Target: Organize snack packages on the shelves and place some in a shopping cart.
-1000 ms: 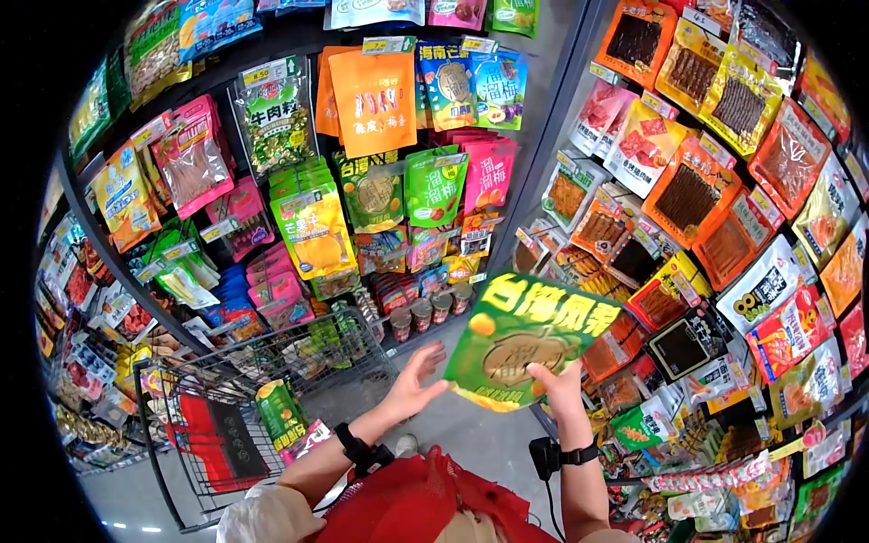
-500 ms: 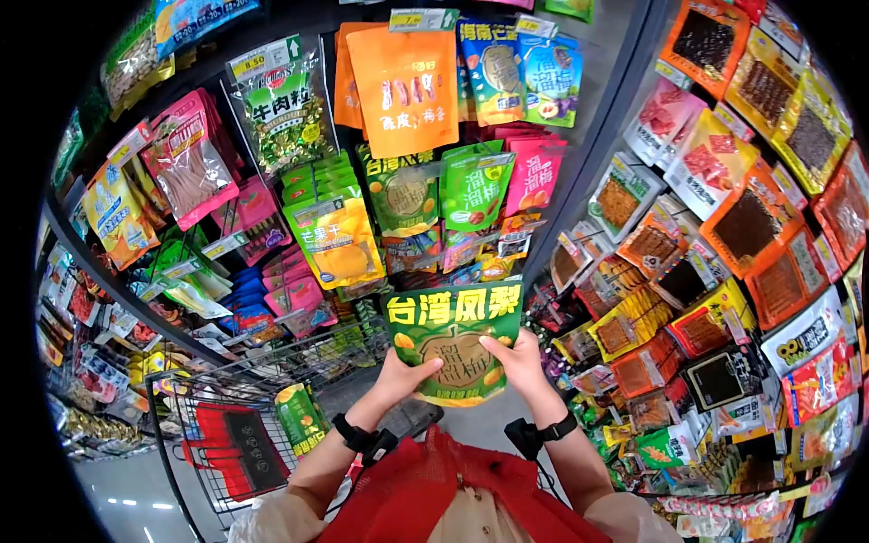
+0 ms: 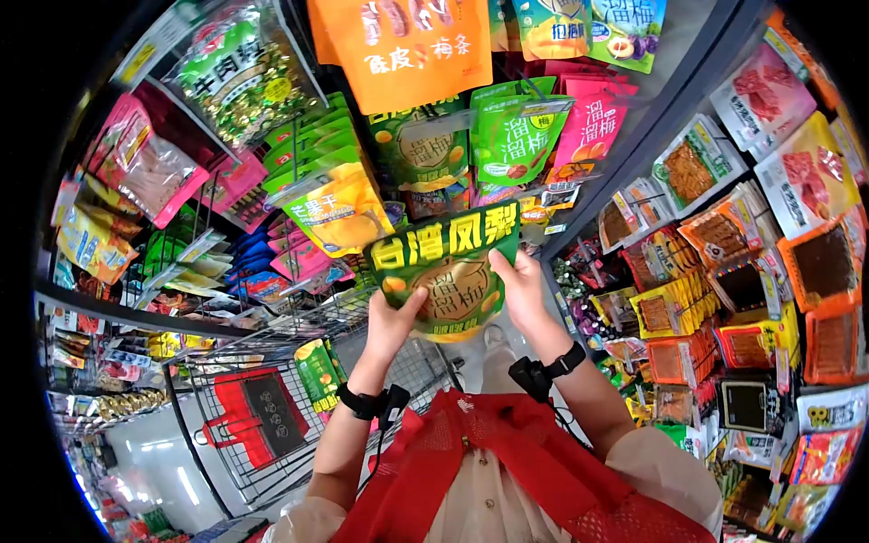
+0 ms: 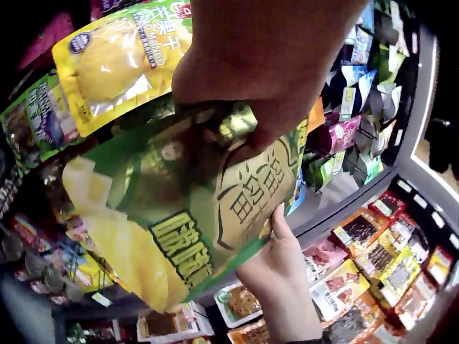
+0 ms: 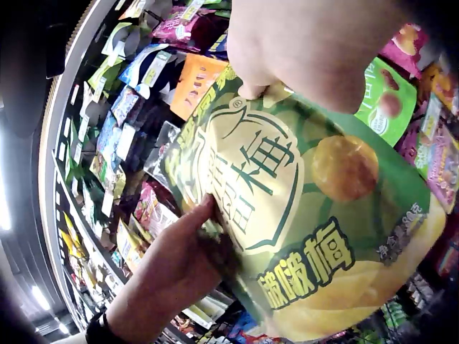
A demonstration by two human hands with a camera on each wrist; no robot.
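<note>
Both hands hold a green snack pouch upright in front of the body, its printed front turned up to the head view. My left hand grips the pouch's left edge, thumb on the front. On the opposite edge, my right hand grips it the same way. In the left wrist view the yellow lower end of the pouch shows, with the right hand across from the camera. The right wrist view shows the pouch front close up and the left hand at its side.
A wire shopping cart stands at the left, holding a red bag and green pouches. Ahead, matching green pouches hang beside yellow mango pouches and an orange pouch. Packaged snacks fill the right rack.
The pouch has swung from the right to the middle, and the left hand has taken hold of its left edge. The head view has moved closer to the front shelf.
</note>
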